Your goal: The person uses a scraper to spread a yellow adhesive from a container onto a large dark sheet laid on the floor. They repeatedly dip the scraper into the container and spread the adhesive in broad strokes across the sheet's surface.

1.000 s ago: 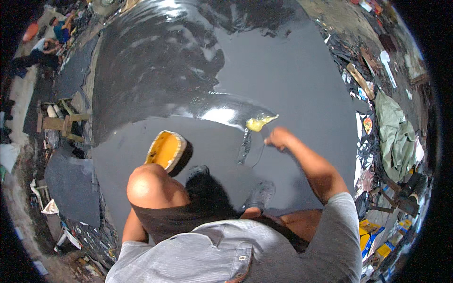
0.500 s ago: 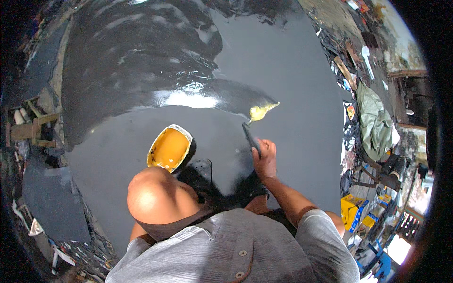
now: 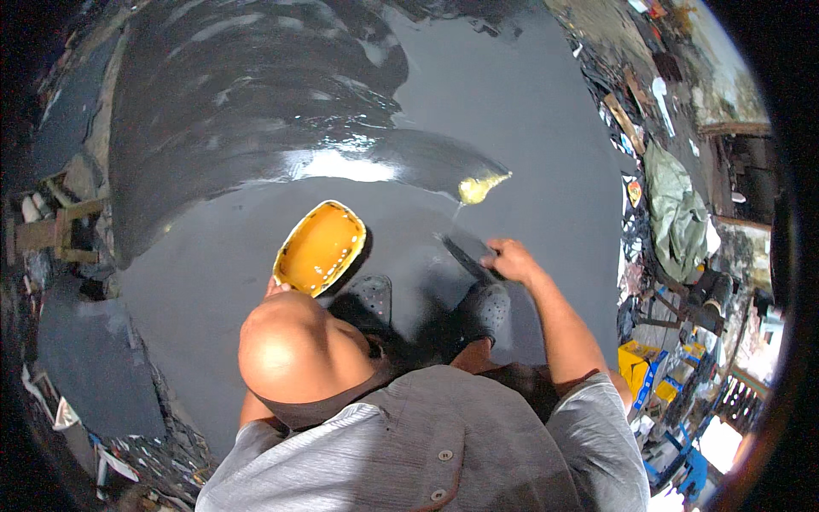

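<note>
At the near left rim of a tub (image 3: 363, 229) of orange-yellow glue-like liquid, the fingers of my left hand (image 3: 275, 288) grip the edge; my knee hides the rest of that hand. My right hand (image 3: 514, 259) is closed on a dark flat spreader (image 3: 463, 253), its blade angled toward the upper left. Beyond the blade, a yellow blob of the liquid (image 3: 479, 189) lies on a large dark grey sheet (image 3: 546, 171), and a thin strand trails from it toward the spreader. A glossy wet coat (image 3: 256, 111) covers the sheet's far left part.
My feet in dark perforated clogs (image 3: 486, 311) stand on the sheet between the hands. A small wooden stool (image 3: 64, 230) is at the left edge. Along the right lie scraps, a green cloth (image 3: 678, 218) and a yellow-blue box (image 3: 638, 365).
The tub has moved up and to the right, and my left fingers now show at its rim. My right hand with the spreader has shifted right, away from the yellow blob.
</note>
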Available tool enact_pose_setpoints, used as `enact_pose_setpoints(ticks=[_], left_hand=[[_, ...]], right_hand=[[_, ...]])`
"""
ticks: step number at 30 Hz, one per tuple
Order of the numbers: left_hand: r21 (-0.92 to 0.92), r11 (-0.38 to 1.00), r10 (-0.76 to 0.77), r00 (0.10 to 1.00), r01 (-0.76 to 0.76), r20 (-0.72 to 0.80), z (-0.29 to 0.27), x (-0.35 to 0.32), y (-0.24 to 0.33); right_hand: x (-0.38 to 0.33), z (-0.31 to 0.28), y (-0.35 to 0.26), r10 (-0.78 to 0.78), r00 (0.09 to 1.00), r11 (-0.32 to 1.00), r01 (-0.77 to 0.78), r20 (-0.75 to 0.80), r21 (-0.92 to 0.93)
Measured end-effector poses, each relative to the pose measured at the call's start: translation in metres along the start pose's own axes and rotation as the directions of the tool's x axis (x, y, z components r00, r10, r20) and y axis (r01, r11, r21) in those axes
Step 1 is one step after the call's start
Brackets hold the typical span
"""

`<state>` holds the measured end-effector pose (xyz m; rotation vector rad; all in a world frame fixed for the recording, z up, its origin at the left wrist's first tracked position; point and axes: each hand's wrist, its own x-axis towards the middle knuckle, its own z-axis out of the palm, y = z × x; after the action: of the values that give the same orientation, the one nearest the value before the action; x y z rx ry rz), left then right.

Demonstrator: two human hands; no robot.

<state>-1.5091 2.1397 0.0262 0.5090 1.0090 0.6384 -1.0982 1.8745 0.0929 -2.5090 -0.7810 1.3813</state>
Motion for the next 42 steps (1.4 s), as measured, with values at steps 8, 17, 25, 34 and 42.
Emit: enact_pose_setpoints(ticks=[8,17,25,34,42], left_hand=[[0.242,0.966,0.017,0.952,-0.095,0.307,0.094,0.037,0.072],[0.504,0.665,0.091,0.73,-0.551,0.678,0.273,0.065,0.127],[0.516,0.398,0.098,0.595,-0.758,0.798,0.341,0.059,0.113],[0.525,0.359,0.103,0.592,-0.772,0.8,0.349,0.046,0.11],[0.529,0.448,0.123,0.636,-0.721,0.762,0.34,0.037,0.117]], right_hand=[[-0.004,-0.086,-0.003,0.004,0.989,0.95,0.041,-0.144,0.309],[-0.033,-0.135,0.001,0.077,0.803,0.856,0.25,-0.591,0.452],[-0.05,-0.115,-0.032,-0.107,0.489,0.916,0.386,-0.866,0.105],[-0.054,-0.085,-0.063,-0.193,0.451,0.885,0.464,-0.872,0.044],[-0.033,-0.076,-0.076,-0.31,0.415,0.851,0.523,-0.855,-0.054]])
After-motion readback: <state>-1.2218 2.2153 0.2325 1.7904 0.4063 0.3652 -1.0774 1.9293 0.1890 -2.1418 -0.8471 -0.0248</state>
